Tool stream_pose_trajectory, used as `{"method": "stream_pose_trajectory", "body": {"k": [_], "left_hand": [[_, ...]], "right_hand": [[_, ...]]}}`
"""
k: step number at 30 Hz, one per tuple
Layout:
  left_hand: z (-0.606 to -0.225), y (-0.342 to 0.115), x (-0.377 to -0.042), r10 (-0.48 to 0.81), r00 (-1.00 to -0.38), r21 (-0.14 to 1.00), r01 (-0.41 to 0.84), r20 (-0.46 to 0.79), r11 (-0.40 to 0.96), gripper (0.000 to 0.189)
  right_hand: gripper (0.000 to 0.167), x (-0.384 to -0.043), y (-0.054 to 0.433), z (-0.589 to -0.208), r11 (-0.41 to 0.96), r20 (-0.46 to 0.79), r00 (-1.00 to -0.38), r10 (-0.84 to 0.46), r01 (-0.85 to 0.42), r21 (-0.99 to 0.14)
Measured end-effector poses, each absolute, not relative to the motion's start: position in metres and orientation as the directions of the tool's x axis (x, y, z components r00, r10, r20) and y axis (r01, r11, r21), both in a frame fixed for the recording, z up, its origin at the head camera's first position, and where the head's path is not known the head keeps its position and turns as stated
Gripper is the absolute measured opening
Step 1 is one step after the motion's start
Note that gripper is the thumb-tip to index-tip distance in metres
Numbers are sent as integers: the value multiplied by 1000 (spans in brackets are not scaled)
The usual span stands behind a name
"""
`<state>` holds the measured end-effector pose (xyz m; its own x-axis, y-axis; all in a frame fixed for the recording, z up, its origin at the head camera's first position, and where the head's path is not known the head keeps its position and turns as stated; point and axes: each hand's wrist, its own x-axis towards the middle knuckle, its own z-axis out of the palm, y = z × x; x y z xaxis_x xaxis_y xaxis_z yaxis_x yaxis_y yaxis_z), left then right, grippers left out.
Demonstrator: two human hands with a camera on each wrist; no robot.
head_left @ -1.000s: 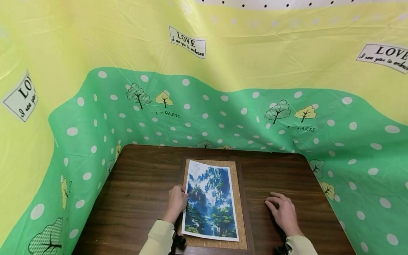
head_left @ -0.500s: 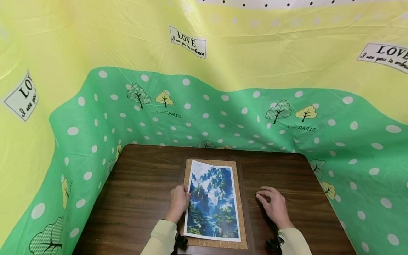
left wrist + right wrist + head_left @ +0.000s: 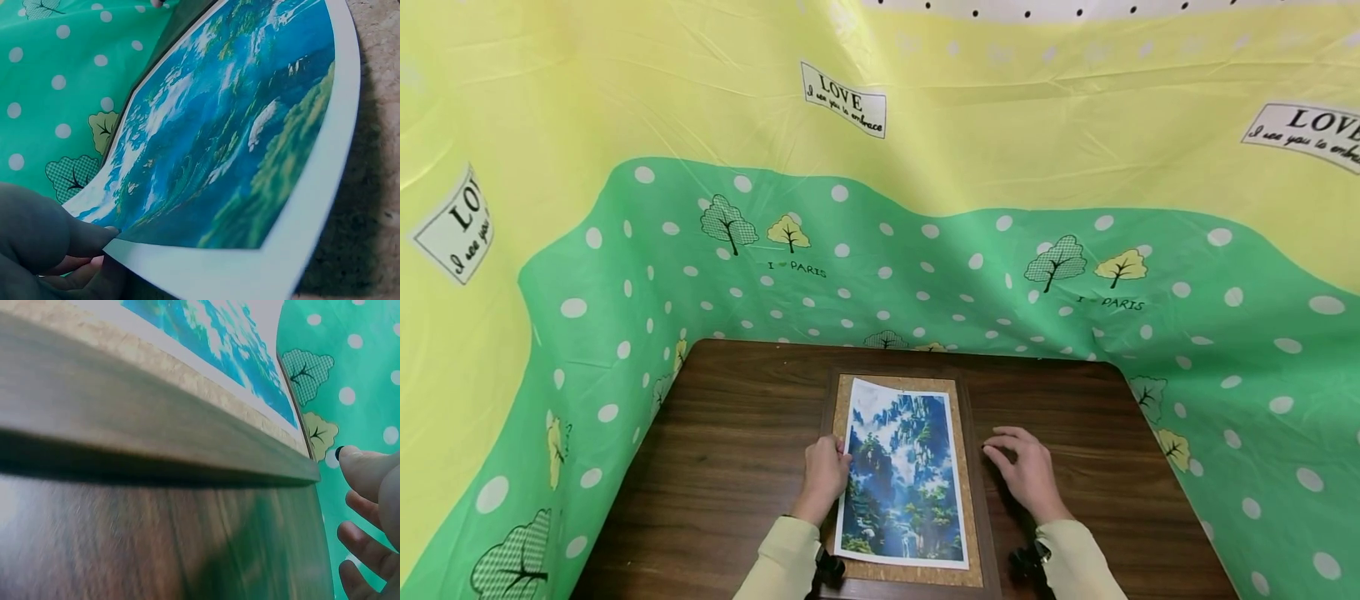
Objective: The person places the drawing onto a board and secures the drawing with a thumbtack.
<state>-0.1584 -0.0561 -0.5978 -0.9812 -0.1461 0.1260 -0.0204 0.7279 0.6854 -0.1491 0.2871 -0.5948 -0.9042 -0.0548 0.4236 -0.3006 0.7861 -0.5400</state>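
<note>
1. Two bare hands of one person are over a brown wooden table (image 3: 737, 400), one on each side of a cork board (image 3: 880, 571).
2. The left hand (image 3: 823, 473) pinches the left edge of a printed picture (image 3: 902, 479) between thumb and fingers. In the left wrist view, the sheet is bending, and its shadow falls on the cork.
3. The printed picture shows blue mountains, trees and a waterfall. It lies on the cork, inside the brown frame (image 3: 125, 406), with bare cork visible along its right side and its bottom.
4. The right hand (image 3: 1028, 467) is just beside the frame, apart from the sheet. Its thumb and index finger pinch a small black thing (image 3: 339, 452), which is too small to identify; the other fingers are loosely bent.
5. Both arms wear pale sleeves (image 3: 1082, 562) and black wrist devices (image 3: 829, 569).
6. Around the table hangs a yellow and green curtain (image 3: 925, 183) with white dots and printed trees.
</note>
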Motion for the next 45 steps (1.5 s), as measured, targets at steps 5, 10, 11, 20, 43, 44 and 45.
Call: {"method": "stream_pose_trajectory", "body": {"k": [5, 10, 11, 20, 43, 44, 45], "left_hand": [[-598, -55, -160, -153, -984, 699, -49, 86, 713, 32], [-599, -54, -161, -157, -986, 705, -72, 58, 706, 37], [-599, -54, -162, -156, -986, 706, -73, 54, 704, 38], [-602, -56, -164, -142, -985, 692, -37, 96, 721, 41], [-598, -55, -161, -128, -987, 695, -24, 98, 719, 43], [-598, -56, -161, -128, -987, 696, -23, 99, 718, 43], [-599, -56, -161, -127, -987, 694, -20, 103, 720, 43]], "right_hand": [[9, -154, 279, -593, 779, 416, -907, -71, -311, -545], [8, -161, 271, -592, 770, 394, -916, -74, -303, -561], [8, -163, 269, -592, 767, 389, -918, -76, -302, -566], [11, -181, 252, -591, 743, 358, -928, -106, -313, -591], [10, -227, 212, -594, 665, 291, -942, -165, -324, -672], [10, -228, 211, -595, 665, 287, -944, -164, -320, -675], [10, -230, 209, -594, 663, 283, -945, -163, -318, -677]]}}
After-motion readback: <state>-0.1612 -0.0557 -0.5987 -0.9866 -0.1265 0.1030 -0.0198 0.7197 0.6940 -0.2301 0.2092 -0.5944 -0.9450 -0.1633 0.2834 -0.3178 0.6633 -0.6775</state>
